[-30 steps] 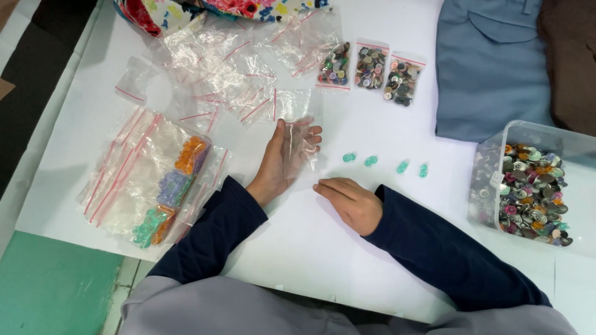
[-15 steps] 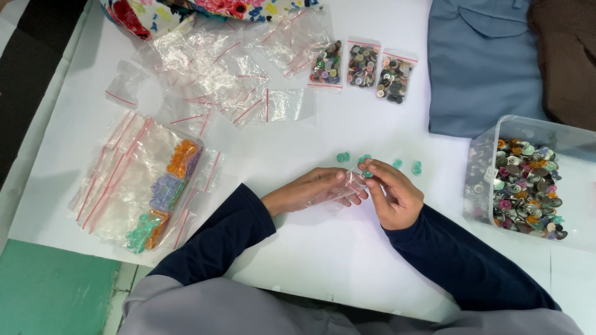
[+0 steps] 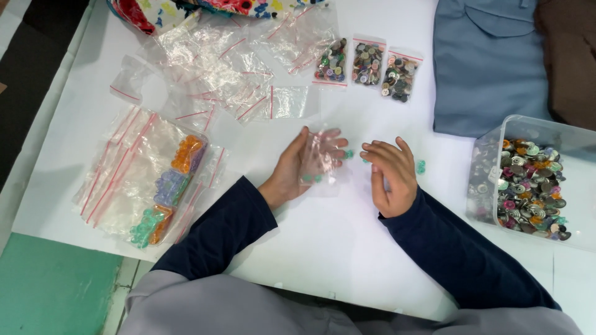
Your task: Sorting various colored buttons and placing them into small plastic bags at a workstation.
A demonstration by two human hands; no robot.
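Near the middle of the white table (image 3: 323, 260), the left hand (image 3: 297, 169) holds a small clear zip bag (image 3: 323, 162) against its open palm, fingers spread behind the plastic; its grip on the bag is loose but real, and a couple of small green buttons (image 3: 313, 178) already sit low inside it. The bag's long axis runs roughly from the person's body toward the far edge, mouth pointing away. Just right of the bag, the right hand (image 3: 390, 175) rests with fingers curled downward over the table, fingertips near a loose green button (image 3: 349, 154) lying between the two hands; whether that hand pinches anything cannot be told, as the fingers hide what is beneath them. Another loose green button (image 3: 421, 166) lies just beyond the right hand, toward the right edge, so the right hand is the nearer one to both strays. At the right edge stands a clear plastic tub (image 3: 528, 127) of mixed metal buttons. Toward the far edge lie three filled small bags (image 3: 366, 63) in a row and a heap of empty zip bags (image 3: 217, 68). Near the left edge a larger bag (image 3: 133, 180) holds orange, purple and green buttons. Blue cloth (image 3: 490, 62) covers the far right corner.
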